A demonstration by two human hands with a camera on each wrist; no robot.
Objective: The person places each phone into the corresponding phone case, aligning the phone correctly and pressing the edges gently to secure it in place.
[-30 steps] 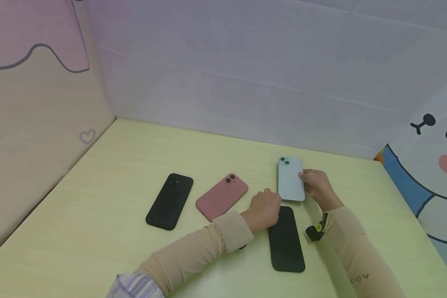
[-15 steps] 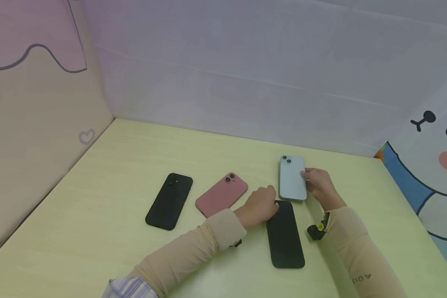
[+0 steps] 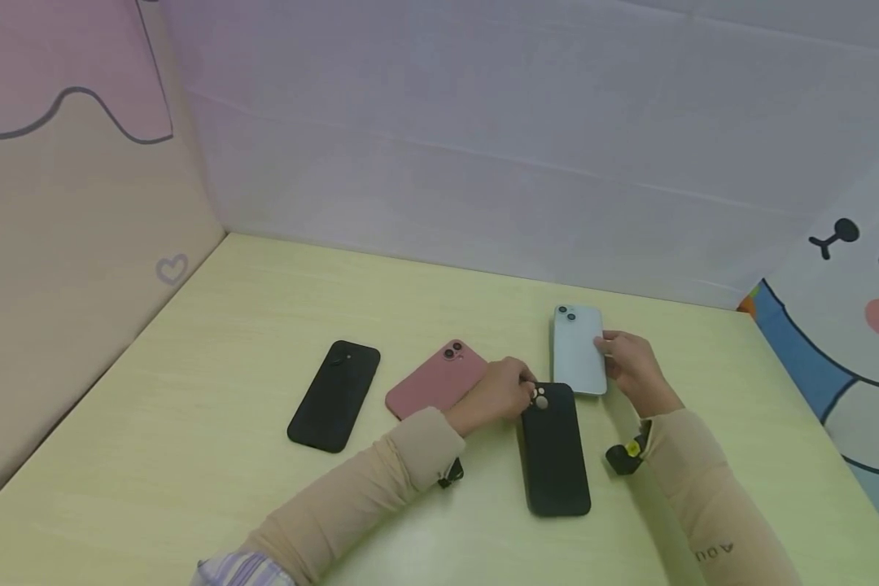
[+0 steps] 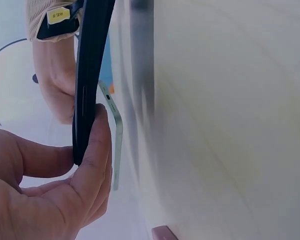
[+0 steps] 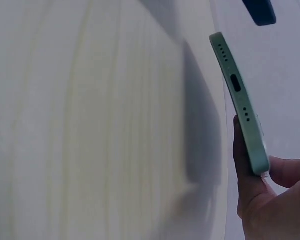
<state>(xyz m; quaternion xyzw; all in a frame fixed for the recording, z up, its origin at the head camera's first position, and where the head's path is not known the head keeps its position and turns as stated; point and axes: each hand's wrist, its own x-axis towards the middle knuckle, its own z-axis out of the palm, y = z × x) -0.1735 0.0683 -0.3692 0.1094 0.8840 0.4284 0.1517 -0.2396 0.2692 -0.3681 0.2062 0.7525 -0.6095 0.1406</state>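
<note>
My left hand [image 3: 494, 399] pinches a black phone [image 3: 557, 460] at its far left corner, beside the round camera lenses. The left wrist view shows the thumb on one face of this black phone [image 4: 89, 75] and the fingers along the other. In my right hand [image 3: 632, 370] is a pale blue phone [image 3: 580, 358], gripped at its right edge with the lenses at the far end. Seen from the right wrist, its green bottom edge [image 5: 240, 100] has a charging port, and the phone is raised above the table with a shadow beside it.
Left of my left hand lies a pink phone [image 3: 434, 381], its near end partly covered by the wrist. Farther left is another black phone [image 3: 334, 396], back up. A pale wall [image 3: 483, 146] borders the table [image 3: 190, 472] at the back.
My left hand has moved left, drawing the black phone slightly left and away from me; its lenses now show. My right hand and the pale blue phone have shifted slightly right.
</note>
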